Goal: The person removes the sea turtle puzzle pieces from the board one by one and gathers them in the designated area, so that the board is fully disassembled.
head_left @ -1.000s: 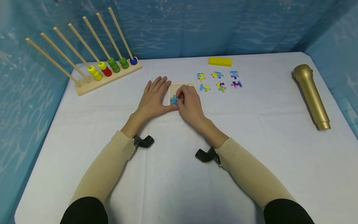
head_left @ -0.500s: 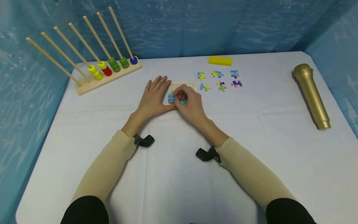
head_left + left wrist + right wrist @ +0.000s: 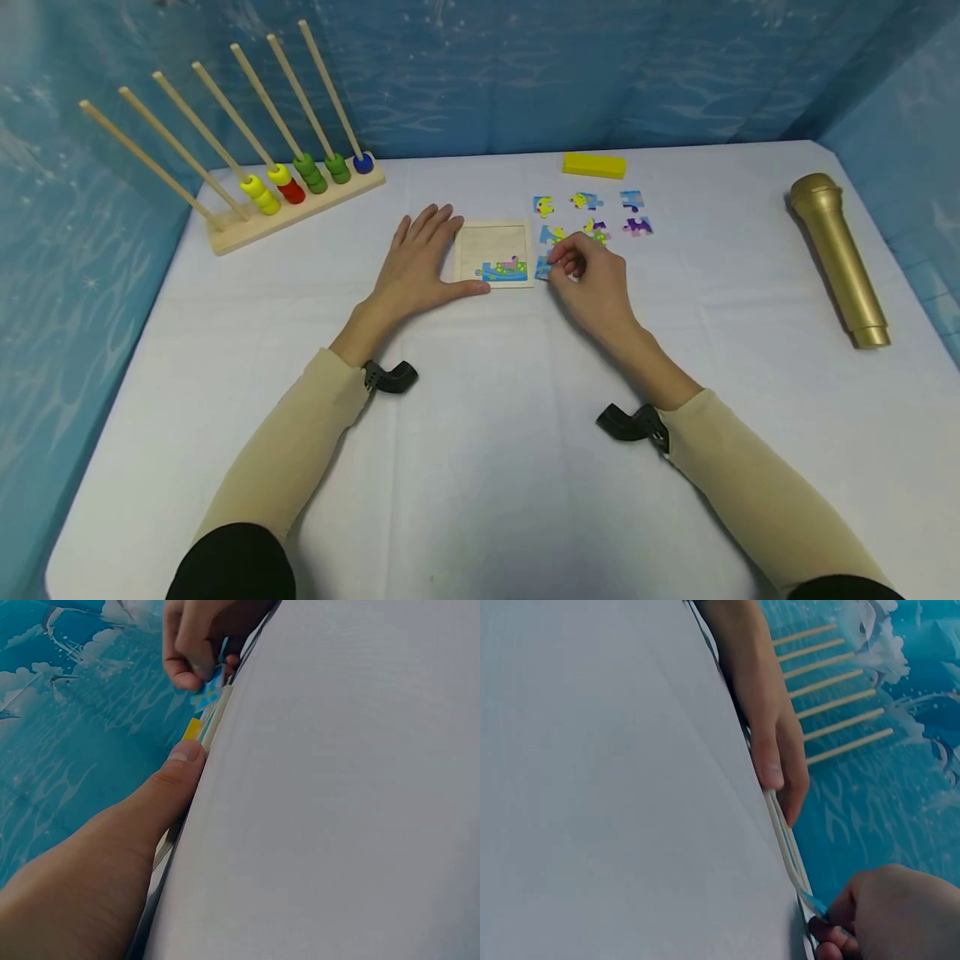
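My left hand (image 3: 416, 262) lies with fingers spread at the left side of a shallow wooden puzzle tray (image 3: 491, 236), its thumb along the tray's front edge. Inside the tray, joined jigsaw pieces (image 3: 504, 271) with blue, green and pink print fill the lower right. Just right of the tray, my right hand (image 3: 596, 283) pinches a blue jigsaw piece (image 3: 542, 267) between thumb and fingers. That blue piece shows tilted beneath the fingertips in the left wrist view. From the right wrist, only a blue sliver of it is visible by the tray's corner.
Several loose jigsaw pieces (image 3: 637, 226) lie in two rows behind my right hand. A yellow block (image 3: 594, 165) sits behind them. At the back left stands a wooden bead abacus (image 3: 296, 204) with tall rods; a gold microphone-shaped object (image 3: 838, 258) lies at the far right.
My right hand has moved right, from over the tray to beside it, carrying a blue jigsaw piece out. The tray's lower left now shows bare wood. My left hand has stayed nearly still.
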